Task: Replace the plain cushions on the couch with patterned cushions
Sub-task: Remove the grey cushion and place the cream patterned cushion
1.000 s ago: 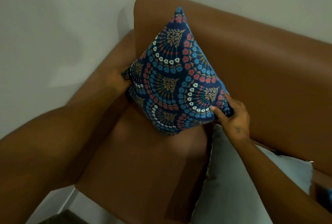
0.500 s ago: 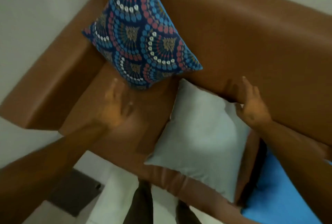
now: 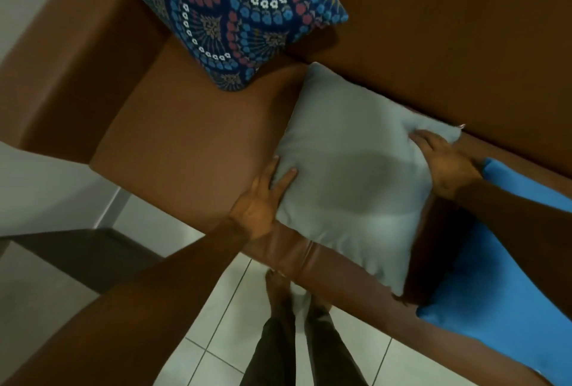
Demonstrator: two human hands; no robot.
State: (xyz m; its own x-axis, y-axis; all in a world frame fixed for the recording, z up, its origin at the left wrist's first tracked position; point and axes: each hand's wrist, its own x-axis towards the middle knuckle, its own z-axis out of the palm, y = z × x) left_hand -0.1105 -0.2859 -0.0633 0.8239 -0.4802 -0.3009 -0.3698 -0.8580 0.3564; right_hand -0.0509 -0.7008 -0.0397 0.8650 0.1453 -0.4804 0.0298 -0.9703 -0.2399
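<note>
Brown leather couch (image 3: 185,144) against pale wall; white tiled floor (image 3: 216,339) below. Patterned cushion (image 3: 235,11) propped in the corner. Grey plain cushion (image 3: 349,175) flat on the seat, left hand (image 3: 263,200) gripping its near edge, right hand (image 3: 445,166) clamping its far corner. Blue cushion (image 3: 501,277) beside.

White tiled floor (image 3: 223,317) below

At the top edge of my frame the patterned cushion (image 3: 235,11) is cut off. The blue cushion (image 3: 501,277) runs off at right, partly under my right forearm (image 3: 520,209).
</note>
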